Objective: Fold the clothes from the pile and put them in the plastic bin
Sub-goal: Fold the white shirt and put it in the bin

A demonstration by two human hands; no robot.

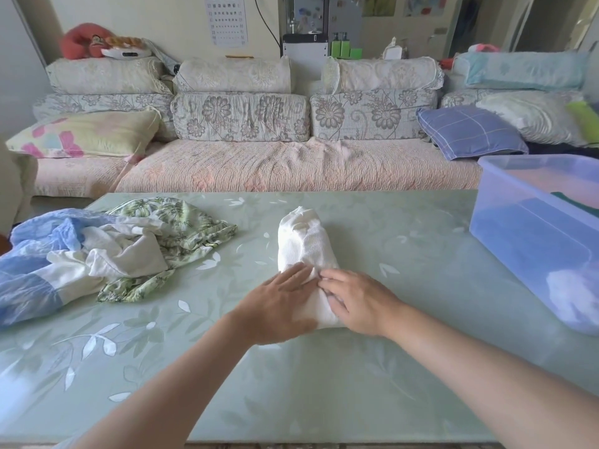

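Ribbed white cloth garment (304,244), glossy table (389,367), translucent plastic bin (531,241)

Both bare arms reach forward from the bottom edge and come close together. The left hand (282,303) lies flat, palm down, with its fingers straight. The right hand (359,303) is palm down just beside it, fingers bent a little. Their fingertips almost touch.

White paper eye chart (227,20) on wall above sofa: rows of tumbling-E marks, shrinking downward; top rows readable as E shapes facing various ways, lower rows too small. Small figures beside rows illegible. White gadget with dark display (127,53) on sofa back: display unreadable. No other legible text.
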